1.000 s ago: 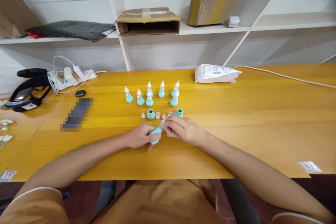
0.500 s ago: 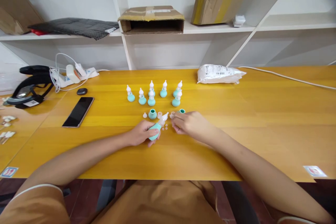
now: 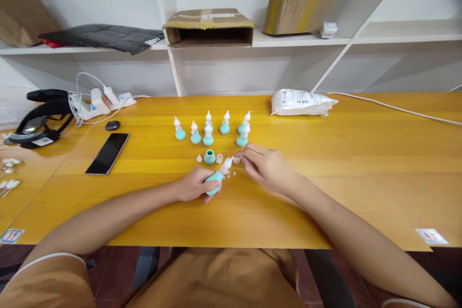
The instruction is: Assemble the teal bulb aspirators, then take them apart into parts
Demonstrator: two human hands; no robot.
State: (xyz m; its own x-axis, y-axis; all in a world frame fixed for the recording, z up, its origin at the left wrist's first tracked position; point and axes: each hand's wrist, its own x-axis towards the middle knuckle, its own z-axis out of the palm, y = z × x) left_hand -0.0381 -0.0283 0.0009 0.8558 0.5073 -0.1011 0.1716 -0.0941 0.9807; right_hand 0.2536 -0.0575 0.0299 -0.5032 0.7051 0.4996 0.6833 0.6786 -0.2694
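My left hand (image 3: 198, 184) is wrapped round the teal bulb of a nasal aspirator (image 3: 214, 185), its clear nozzle tilted up to the right. My right hand (image 3: 266, 166) is closed, fingertips pinched close to the nozzle's tip; whatever they hold is too small to make out. Just beside these fingertips lies a clear cup-shaped part (image 3: 237, 160). Behind the held aspirator stand an open teal bulb (image 3: 209, 157), another clear cup (image 3: 219, 158) and a small clear nozzle tip (image 3: 199, 159). Several tiny clear discs (image 3: 234, 173) lie below the nozzle.
Several assembled aspirators (image 3: 208, 136) stand farther back on the wooden table (image 3: 162, 221). At left are a phone (image 3: 108, 154), a black mouse (image 3: 112, 125) and a power strip with cables (image 3: 99, 102). A white plastic package (image 3: 303, 102) lies by the shelf, which holds cardboard boxes (image 3: 209, 19).
My right hand has risen off the table among the small parts and come to the nozzle's tip. It now covers the second open bulb. The held aspirator has shifted slightly right.
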